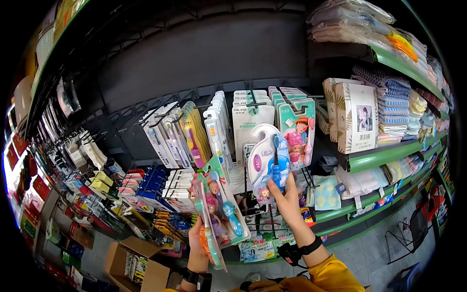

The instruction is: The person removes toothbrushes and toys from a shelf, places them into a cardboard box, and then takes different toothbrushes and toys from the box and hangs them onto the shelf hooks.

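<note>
My left hand (197, 246) is closed around the edge of several carded children's toothbrush packs (224, 214), tilted in front of the rack, with doll and blue toy figures under clear plastic. My right hand (290, 207) grips a blue-and-white blister pack (264, 158) with a hook-shaped top by its lower part, thumb across its front. Right behind that pack hang green doll toothbrush packs (296, 129) on a peg. White Yalina toothbrush cards (252, 114) hang beside them, and yellow-and-purple toothbrush packs (194, 136) hang further left.
An open cardboard box (141, 267) with packs inside stands on the floor at lower left. On the right, green-edged shelves (389, 155) carry folded towels (393, 104) and boxes (357, 117). A black folding chair (418, 221) stands at lower right.
</note>
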The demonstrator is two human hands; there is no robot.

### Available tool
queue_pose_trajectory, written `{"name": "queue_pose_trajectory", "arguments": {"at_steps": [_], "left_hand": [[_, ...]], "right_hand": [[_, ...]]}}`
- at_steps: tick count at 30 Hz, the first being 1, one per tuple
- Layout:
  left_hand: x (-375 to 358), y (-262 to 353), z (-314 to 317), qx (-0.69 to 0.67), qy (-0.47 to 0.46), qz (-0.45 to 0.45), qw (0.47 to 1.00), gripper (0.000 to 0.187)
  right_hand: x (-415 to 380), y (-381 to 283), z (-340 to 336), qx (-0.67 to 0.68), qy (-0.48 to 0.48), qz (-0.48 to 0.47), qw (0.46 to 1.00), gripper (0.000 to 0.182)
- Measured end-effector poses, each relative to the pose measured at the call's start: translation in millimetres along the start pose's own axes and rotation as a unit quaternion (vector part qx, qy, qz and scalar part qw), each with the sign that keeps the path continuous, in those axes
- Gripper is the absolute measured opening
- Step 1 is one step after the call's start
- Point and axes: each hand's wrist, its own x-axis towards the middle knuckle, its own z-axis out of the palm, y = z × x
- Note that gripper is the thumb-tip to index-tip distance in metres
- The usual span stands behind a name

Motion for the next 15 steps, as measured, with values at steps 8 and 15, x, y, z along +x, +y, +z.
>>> {"name": "queue_pose_trajectory", "arguments": {"at_steps": [8, 15], "left_hand": [[2, 5, 23, 0.062, 0.158, 0.056, 0.984, 0.029], [-1, 11, -9, 0.04, 0.042, 0.037, 0.998, 0.034]], "right_hand": [[22, -13, 8, -0.033, 0.04, -0.05, 0.997, 0.032], [41, -6, 22, -0.075, 0.028, -0.057, 0.995, 0.034]]}}
